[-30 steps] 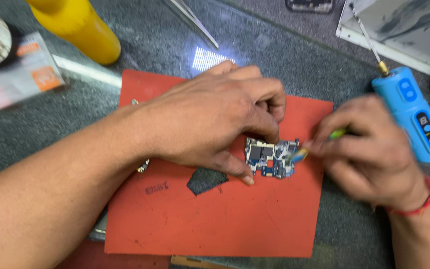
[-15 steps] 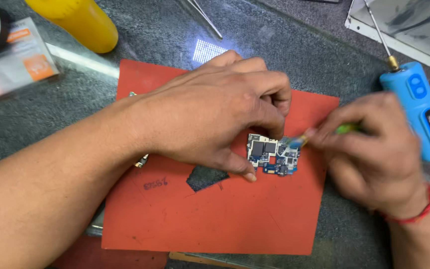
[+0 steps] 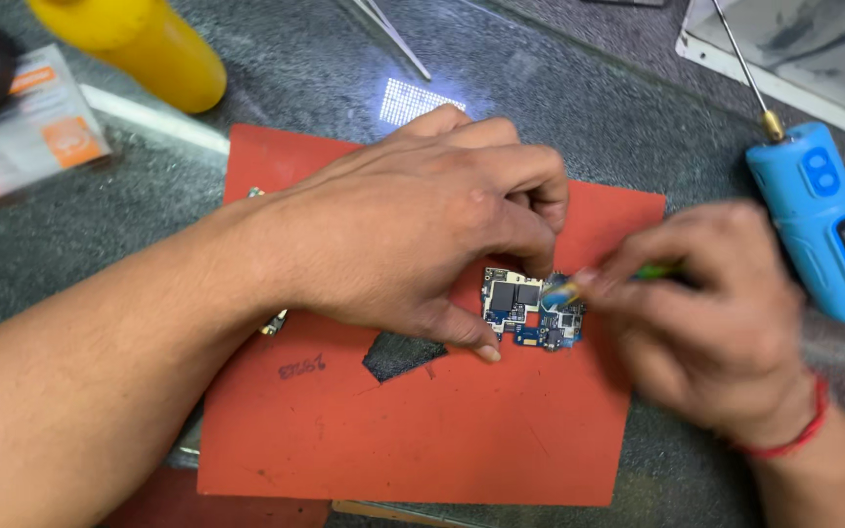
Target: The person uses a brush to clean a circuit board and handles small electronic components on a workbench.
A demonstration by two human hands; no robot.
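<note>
Here the left hand (image 3: 422, 225) pins a circuit board (image 3: 525, 311) while the right hand (image 3: 706, 313) brushes it

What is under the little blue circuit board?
The circuit board lies on an orange mat on a grey speckled table. The left hand covers its top edge; the right hand hides its right side.

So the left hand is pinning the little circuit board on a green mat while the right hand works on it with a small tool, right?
Not quite: the mat is red-orange, not green, as the head view shows. The left hand does pin the circuit board while the right hand works on it with a small tool.
</note>
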